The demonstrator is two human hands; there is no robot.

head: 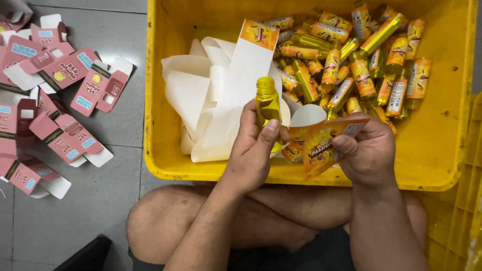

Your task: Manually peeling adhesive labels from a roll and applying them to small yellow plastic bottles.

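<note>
My left hand (253, 145) grips a small yellow bottle (267, 103) upright, cap end up, with no label on it. My right hand (366, 150) pinches an orange sticker label (316, 145) by its right edge and holds it next to the bottle. Both hands hover over the near wall of a big yellow plastic crate (165, 160). Inside the crate lie white strips of label backing paper (211, 95) on the left and a heap of labelled orange-and-yellow bottles (351, 60) on the right.
Several flat pink cartons (65, 100) are scattered on the grey floor at the left. My crossed bare legs (170, 221) rest against the crate's near side. Another yellow crate edge (462, 221) shows at the right.
</note>
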